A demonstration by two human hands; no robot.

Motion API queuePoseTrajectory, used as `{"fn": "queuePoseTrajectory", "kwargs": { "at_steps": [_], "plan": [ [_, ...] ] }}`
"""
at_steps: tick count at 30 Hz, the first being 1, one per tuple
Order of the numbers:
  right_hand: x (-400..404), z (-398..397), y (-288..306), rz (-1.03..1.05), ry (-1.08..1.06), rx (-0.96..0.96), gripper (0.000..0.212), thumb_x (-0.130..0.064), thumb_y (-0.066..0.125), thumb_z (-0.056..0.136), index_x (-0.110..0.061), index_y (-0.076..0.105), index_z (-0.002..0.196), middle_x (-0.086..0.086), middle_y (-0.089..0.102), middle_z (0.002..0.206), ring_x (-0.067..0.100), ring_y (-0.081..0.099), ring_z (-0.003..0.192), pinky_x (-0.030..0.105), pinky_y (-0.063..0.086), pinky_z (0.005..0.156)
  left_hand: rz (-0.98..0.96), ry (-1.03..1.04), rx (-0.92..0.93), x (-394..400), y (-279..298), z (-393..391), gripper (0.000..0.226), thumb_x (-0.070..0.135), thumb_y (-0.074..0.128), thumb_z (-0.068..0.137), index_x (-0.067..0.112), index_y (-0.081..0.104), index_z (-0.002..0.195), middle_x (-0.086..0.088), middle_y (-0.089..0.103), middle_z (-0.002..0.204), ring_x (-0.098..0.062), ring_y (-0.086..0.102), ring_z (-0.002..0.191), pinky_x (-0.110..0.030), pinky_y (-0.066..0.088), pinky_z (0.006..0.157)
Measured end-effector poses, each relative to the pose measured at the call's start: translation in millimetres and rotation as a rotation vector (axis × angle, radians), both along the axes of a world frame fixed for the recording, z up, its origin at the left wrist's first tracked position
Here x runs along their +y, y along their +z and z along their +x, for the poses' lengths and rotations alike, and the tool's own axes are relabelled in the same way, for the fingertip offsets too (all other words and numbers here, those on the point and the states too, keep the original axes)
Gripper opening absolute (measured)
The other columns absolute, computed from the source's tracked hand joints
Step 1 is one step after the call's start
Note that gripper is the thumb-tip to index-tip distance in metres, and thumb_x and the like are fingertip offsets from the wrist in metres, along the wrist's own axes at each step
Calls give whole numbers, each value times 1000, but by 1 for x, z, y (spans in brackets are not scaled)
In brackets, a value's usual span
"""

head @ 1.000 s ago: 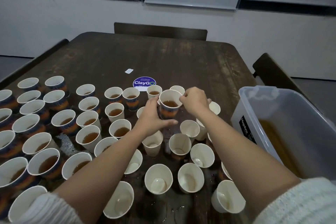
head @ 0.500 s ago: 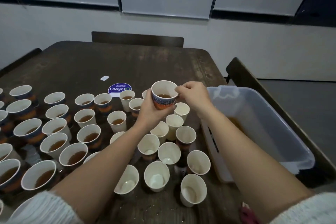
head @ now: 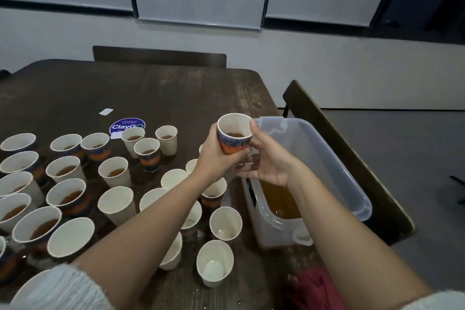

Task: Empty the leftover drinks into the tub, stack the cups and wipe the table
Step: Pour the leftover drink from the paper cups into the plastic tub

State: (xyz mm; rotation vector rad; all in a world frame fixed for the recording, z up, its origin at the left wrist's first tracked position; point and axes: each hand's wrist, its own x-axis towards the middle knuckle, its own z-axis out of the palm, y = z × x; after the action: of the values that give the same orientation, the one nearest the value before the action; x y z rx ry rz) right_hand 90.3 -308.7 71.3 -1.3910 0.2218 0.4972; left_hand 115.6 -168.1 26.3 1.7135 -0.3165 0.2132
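Right now the left hand (head: pixel 217 158) has its grip wrapped round the lower wall of a patterned cup (head: pixel 234 137), thumb one side and fingers the other, holding it upright just beside the near-left corner of the tub (head: pixel 334 158). Brown drink sits low in the cup, level and unspilled. The right hand (head: pixel 270 163) is loose and open, its fingertips (head: pixel 253 124) touching the cup's rim on the tub side, the palm hanging over the tub's edge; it steadies and holds nothing.

To pour well, I would carry the cup fully past the tub's rim before tilting, so the stream lands on the brown liquid already pooled inside and not on the wall or the worktop (head: pixel 176 93). Tilt away from the wrist, slowly at first; paper walls buckle if squeezed, so keep the hold light and low. The right hand could take the rim off the pouring side to stay dry.

Away from the tub, many filled cups (head: pixel 66 171) wait; nearer it stand emptied cups (head: pixel 214 262), unstacked. A red cloth (head: pixel 314 289) lies by the tub's near end.
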Motion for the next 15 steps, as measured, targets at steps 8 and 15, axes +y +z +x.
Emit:
{"fn": "queuePoseTrajectory", "kwargs": {
  "at_steps": [8,15],
  "plan": [
    [-42,6,-8,27,-170,-63,55,-60,55,87,-24,46,128,9,55,119,28,54,115,45,45,104,66,-173,29,-46,0,12,77,29,84,70,28,37,130,17,52,117,-3,54,112,-19,49,91],
    [-79,15,-24,-171,-352,-157,57,-54,52,92,-28,37,140,3,46,130,29,48,123,48,45,104,598,-17,56,-66,-28,26,69,46,66,86,27,32,143,2,37,148,-19,32,138,-51,26,115]
  ]
}}
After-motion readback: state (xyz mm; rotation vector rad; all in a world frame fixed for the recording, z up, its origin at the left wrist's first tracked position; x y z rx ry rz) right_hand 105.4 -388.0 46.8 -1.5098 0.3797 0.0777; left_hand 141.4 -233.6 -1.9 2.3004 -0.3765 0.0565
